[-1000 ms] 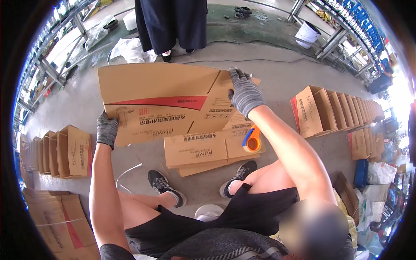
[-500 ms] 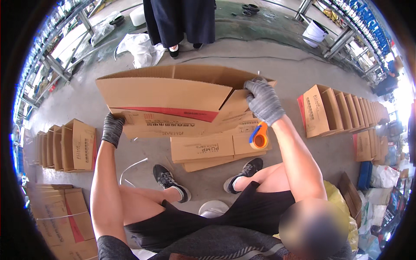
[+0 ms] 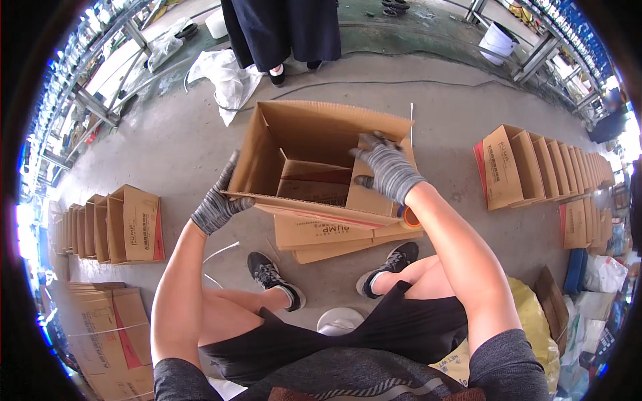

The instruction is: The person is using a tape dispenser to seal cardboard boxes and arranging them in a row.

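An opened-out cardboard box [image 3: 314, 123] stands in front of me, its top facing up and folded flaps showing inside. My left hand [image 3: 223, 202], in a grey knit glove, grips its left near corner, fingers along the outer side and thumb at the near edge. Inside the right end, my gloved right hand [image 3: 389, 167] lies against a flap [image 3: 371, 200] with its fingers spread. Under the box lie flat cardboard sheets [image 3: 324, 234]. A tape roll with an orange core [image 3: 409, 215] rests on them at the right, partly hidden by the box.
Rows of opened boxes stand at the left [image 3: 137, 224] and right [image 3: 505, 167]. Flat bundled cartons [image 3: 100, 334] lie at the lower left. A person in dark trousers [image 3: 284, 30] stands beyond, beside a white plastic bag [image 3: 226, 80]. A yellow sack [image 3: 528, 321] is at my right.
The box has spread from a flattened shape into an open rectangle, its left end moving rightward. My left hand moved right with it; my right hand went from the corner edge to the inside flap.
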A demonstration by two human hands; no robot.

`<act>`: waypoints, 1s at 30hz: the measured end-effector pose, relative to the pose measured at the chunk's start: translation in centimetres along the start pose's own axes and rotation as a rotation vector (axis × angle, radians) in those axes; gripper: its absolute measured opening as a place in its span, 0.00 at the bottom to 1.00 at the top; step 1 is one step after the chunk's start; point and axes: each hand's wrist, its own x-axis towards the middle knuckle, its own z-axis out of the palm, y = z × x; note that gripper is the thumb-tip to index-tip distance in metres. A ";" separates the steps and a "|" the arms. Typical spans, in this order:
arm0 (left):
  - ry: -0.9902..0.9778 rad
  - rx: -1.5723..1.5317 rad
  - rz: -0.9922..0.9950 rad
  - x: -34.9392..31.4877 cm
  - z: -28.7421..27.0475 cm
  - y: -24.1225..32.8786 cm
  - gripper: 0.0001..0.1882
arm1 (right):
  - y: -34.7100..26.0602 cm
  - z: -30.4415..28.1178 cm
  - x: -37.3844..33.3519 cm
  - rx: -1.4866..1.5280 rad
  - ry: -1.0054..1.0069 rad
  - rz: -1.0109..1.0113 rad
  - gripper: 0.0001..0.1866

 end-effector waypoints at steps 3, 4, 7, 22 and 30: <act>-0.217 0.370 0.053 0.8 -0.5 -1.0 0.47 | 1.1 1.1 -0.8 0.063 -0.106 0.394 0.27; -0.218 0.370 0.056 1.0 -0.2 -1.2 0.47 | 2.2 2.3 -1.4 0.060 -0.105 0.397 0.27; -0.050 -0.039 -0.045 1.8 2.2 -1.4 0.39 | 5.0 2.7 -2.5 0.212 -0.021 0.262 0.28; 0.283 0.066 -0.282 2.3 4.7 -3.7 0.46 | 4.3 4.2 -3.4 0.720 0.042 0.675 0.23; 0.435 -0.005 -0.169 2.4 6.4 -6.2 0.31 | 4.8 6.1 -3.1 0.898 0.160 0.549 0.23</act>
